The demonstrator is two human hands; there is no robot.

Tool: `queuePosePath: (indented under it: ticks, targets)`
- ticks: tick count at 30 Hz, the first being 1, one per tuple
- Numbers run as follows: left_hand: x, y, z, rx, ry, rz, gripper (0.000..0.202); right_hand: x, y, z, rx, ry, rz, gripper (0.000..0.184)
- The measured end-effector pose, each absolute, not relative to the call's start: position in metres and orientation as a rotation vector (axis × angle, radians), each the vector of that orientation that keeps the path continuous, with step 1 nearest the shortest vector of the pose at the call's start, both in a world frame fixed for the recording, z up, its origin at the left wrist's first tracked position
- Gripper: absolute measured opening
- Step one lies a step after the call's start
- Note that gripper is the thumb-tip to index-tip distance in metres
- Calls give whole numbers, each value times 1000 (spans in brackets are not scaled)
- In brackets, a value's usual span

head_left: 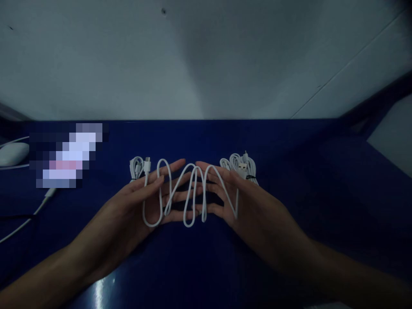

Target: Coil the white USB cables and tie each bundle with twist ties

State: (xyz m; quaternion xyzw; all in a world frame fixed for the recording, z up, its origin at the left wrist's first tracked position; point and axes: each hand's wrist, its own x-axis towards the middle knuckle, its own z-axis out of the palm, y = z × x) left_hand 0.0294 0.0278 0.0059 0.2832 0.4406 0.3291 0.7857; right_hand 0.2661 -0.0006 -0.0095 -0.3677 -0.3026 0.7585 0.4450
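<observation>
A white USB cable (194,193) hangs in loose zigzag loops across both of my hands, above the blue table. My left hand (131,206) holds its left part between thumb and fingers, with the small metal-tipped plug (147,165) standing up beside the index finger. On the other side my right hand (254,206) supports the right loops, its thumb laid over the cable and fingers stretched inward. The fingertips of the two hands meet or nearly meet behind the loops. A USB-A plug (242,168) shows just past my right thumb; which cable it belongs to I cannot tell.
Behind my left hand lies a coiled white cable (137,166). More tied white cables (252,165) lie behind my right hand. At left are a pixelated bright object (72,154) with a white cord and a white rounded object (14,153). A pale wall (128,64) bounds the blue table (193,266).
</observation>
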Motion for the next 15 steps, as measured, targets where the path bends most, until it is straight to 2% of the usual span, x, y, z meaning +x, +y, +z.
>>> queuePosePath:
  ticks: [4,10,15]
  targets:
    - [28,27,6,620,950,696,47,266,0,-10,-961,-695,1878,51]
    - [24,27,3,677,932,679,46,267,-4,-10,-960,-701,1836,52]
    - [21,27,-2,647,917,673,49,267,-3,-11,-995,-660,1778,37]
